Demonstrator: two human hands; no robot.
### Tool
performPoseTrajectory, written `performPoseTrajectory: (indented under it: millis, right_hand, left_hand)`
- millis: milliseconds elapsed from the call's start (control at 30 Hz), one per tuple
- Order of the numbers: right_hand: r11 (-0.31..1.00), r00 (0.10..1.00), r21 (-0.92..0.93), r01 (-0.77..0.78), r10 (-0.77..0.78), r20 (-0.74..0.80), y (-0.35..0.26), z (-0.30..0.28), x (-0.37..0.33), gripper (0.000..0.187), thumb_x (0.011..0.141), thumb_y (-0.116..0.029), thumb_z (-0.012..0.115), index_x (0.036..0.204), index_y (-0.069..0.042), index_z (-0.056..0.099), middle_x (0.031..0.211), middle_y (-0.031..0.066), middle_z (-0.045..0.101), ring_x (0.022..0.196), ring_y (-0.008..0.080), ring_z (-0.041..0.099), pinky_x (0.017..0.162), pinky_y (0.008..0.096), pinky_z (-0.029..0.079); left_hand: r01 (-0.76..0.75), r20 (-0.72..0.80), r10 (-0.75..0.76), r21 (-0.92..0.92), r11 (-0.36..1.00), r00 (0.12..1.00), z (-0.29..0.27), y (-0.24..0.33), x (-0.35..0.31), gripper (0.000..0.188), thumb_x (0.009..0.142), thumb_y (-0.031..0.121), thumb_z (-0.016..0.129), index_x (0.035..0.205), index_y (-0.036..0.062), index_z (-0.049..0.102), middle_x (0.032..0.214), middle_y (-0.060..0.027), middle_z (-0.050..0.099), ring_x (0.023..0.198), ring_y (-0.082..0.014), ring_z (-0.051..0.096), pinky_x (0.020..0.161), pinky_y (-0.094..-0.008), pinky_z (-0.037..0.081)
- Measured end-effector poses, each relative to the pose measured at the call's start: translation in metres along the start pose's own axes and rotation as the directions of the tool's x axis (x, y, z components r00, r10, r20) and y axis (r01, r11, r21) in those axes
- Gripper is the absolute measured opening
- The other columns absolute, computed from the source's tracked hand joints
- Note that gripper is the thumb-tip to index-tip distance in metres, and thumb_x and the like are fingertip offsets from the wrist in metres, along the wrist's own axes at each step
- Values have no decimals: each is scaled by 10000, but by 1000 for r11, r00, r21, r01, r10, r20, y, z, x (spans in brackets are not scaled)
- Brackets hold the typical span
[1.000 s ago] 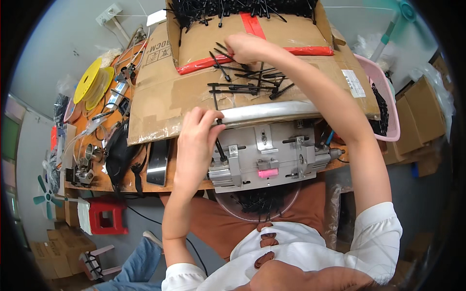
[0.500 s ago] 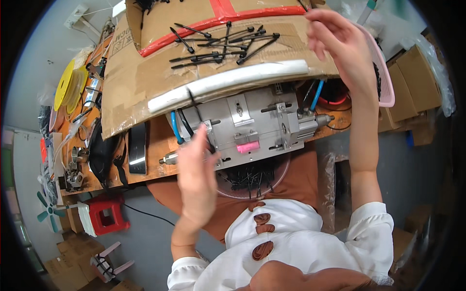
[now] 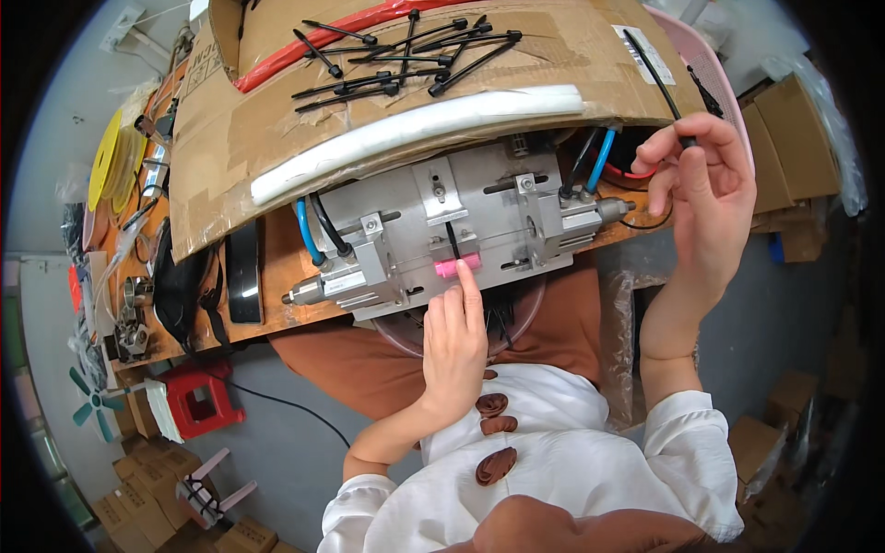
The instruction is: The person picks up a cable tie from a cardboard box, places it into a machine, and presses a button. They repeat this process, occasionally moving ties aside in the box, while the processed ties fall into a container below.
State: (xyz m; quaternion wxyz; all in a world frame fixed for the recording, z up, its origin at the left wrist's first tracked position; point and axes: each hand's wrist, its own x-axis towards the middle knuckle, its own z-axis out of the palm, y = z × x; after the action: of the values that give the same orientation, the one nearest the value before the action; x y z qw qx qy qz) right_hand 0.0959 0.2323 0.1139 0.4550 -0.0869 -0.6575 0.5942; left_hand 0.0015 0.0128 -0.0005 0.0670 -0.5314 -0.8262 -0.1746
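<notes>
My left hand [image 3: 452,346] reaches to the front middle of a metal fixture [image 3: 346,207], its index finger stretched out and the others bent. That fingertip touches a pink block [image 3: 458,265] by the lower end of a black stick [image 3: 452,238], which lies in the fixture's centre. The left thumb is hidden. To the right, clear of the fixture, my right hand [image 3: 710,189] pinches the thick end of another thin black plastic stick [image 3: 653,74]. The long shaft of this one points up and left over the cardboard.
Several black sticks [image 3: 406,55] lie on a cardboard box [image 3: 207,170] behind a white tube [image 3: 415,129]. A pink basket [image 3: 710,64] stands at the far right. Below the fixture sits a clear bowl [image 3: 392,336] of black pieces. Blue hoses [image 3: 601,161] flank the fixture.
My left hand has moved right, from the fixture's left side to the pink block, where a black stick now lies. My right hand has come down from the cardboard with a stick.
</notes>
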Motion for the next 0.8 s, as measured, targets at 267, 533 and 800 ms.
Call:
performPoseTrajectory:
  millis: [267, 533, 800]
  right_hand:
    - [998, 999, -48, -46, 45, -28, 7, -1, -16, 193, 920, -76, 590, 1065, 47, 561, 866, 169, 668, 758, 199, 657, 523, 224, 501]
    - [994, 997, -92, -54, 48, -64, 10, 7, -24, 203, 914, -67, 595, 1071, 54, 556, 884, 174, 671, 791, 214, 668, 545, 236, 521]
    - [989, 995, -130, -66, 56, -79, 7, 16, -32, 186, 905, -57, 602, 1049, 53, 559, 914, 177, 667, 808, 212, 664, 564, 240, 533]
  left_hand:
    - [42, 37, -40, -52, 998, 999, 0, 0, -1, 646, 800, -3, 630, 1383, -75, 362, 956, -125, 508, 878, -272, 498, 795, -367, 428]
    - [13, -1, -14, -35, 999, 1000, 0, -3, 2, 656, 750, -45, 588, 1367, -101, 371, 943, -113, 501, 851, -245, 498, 773, -332, 441]
    - [42, 48, -40, -56, 998, 998, -2, -1, 1, 629, 800, -17, 603, 1377, -86, 363, 973, -127, 504, 874, -268, 495, 792, -361, 432]
